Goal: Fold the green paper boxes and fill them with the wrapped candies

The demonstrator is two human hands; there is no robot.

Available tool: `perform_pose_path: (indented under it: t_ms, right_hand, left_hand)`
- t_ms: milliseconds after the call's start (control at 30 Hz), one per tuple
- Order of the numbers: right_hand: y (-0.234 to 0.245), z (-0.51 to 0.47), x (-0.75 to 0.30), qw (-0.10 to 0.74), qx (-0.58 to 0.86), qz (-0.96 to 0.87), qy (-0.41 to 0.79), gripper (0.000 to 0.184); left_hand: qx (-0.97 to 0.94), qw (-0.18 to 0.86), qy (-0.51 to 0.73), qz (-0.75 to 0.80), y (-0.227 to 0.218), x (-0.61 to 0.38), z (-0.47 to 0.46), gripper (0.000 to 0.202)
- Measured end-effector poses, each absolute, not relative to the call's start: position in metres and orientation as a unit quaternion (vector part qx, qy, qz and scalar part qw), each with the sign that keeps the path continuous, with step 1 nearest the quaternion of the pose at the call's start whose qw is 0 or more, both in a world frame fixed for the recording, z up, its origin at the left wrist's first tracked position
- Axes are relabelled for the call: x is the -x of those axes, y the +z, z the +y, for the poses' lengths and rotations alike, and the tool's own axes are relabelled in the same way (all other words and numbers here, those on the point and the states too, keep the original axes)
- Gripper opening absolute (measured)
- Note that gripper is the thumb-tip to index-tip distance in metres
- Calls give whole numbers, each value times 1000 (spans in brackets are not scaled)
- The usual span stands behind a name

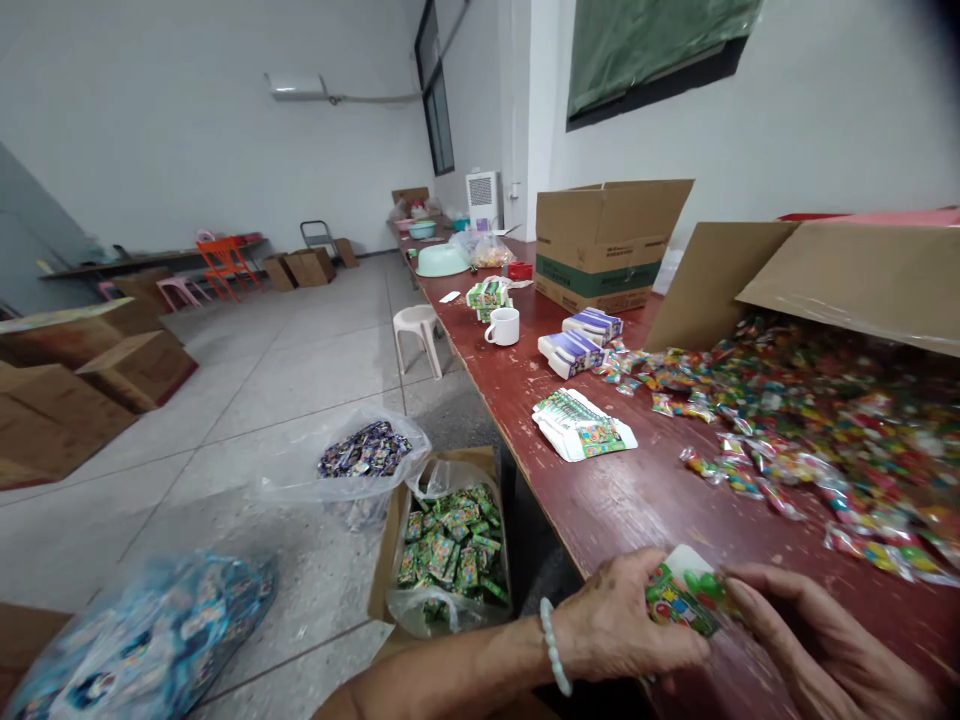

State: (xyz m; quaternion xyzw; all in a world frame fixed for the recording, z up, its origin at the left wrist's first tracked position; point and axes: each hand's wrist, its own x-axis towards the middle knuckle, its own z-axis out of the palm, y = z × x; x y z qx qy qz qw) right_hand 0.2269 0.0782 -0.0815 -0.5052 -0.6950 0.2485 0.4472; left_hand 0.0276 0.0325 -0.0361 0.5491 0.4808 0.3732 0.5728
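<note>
By the tabletop's (pixel 660 515) left edge, I have the left hand (pixel 619 620) gripping a green box (pixel 675 608), the right hand (pixel 825 640) pinching a candy packet (pixel 703 584) that, if tilted, might snag the flap (pixel 681 560).

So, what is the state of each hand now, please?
Left hand: closed, holding the small green box.
Right hand: fingertips closed, pinching the candy packet at the box's opening.

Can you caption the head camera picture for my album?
Left hand holds a printed candy box; right hand touches green candies at its opening.
</note>
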Motion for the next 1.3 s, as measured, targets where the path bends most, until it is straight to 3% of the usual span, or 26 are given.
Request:
perform_pose_path:
  t_ms: [167, 267, 433, 600, 667, 833, 1033, 1167, 1300]
  right_hand:
    - [-78, 75, -224, 440, 416, -749, 269, 30]
    - [-81, 75, -225, 454, 445, -717, 288, 34]
    - [-77, 79, -232, 473, 445, -711, 270, 31]
    - [-65, 68, -222, 393, 411, -732, 376, 34]
    - [-67, 64, -216, 408, 426, -711, 383, 32]
    - [-79, 61, -212, 525, 474, -599, 376, 45]
    - [-75, 61, -213, 485, 468, -674, 301, 33]
    - [-72, 59, -210, 461, 468, -669, 349, 30]
    - [-78, 61, -209, 501, 489, -595, 394, 31]
  left_hand:
    - [-520, 612, 378, 461, -25, -30, 31, 38]
    - [-478, 667, 385, 421, -25, -34, 31, 47]
    - [-472, 666, 398, 417, -28, -38, 33, 56]
    - [-479, 634, 471, 384, -21, -44, 34, 67]
    - [-433, 652, 497, 375, -24, -47, 36, 71]
    - [-278, 724, 537, 333, -42, -56, 44, 62]
    - [-182, 748, 543, 335, -44, -59, 45, 43]
    - [-175, 775, 512, 326, -50, -61, 45, 39]
    - [-189, 774, 517, 313, -59, -63, 46, 41]
